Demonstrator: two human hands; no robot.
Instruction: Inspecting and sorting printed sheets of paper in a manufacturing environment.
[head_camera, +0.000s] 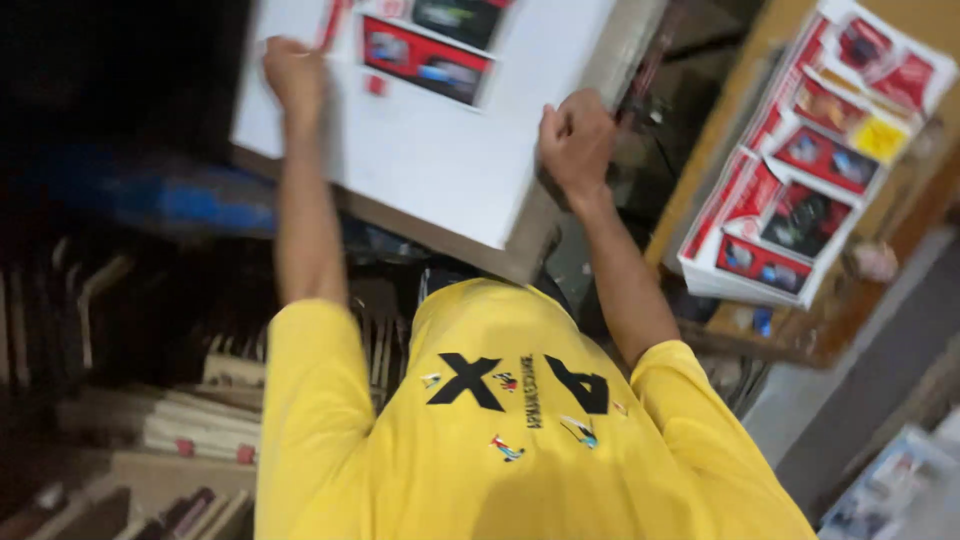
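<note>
Both fists clamp the sheet stack (440, 150), left hand (293, 72) at its far edge, right hand (575, 140) at the near corner; I should keep it level.

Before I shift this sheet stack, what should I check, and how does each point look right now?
1. Left hand on stack: ok, closed at its far left part.
2. Right hand on stack: ok, closed on the right edge.
3. Sheets squared up: cannot tell, blurred.
4. Second stack apart: ok, it lies off to the right.
5. Space below the stack: cannot tell, too dark.
</note>
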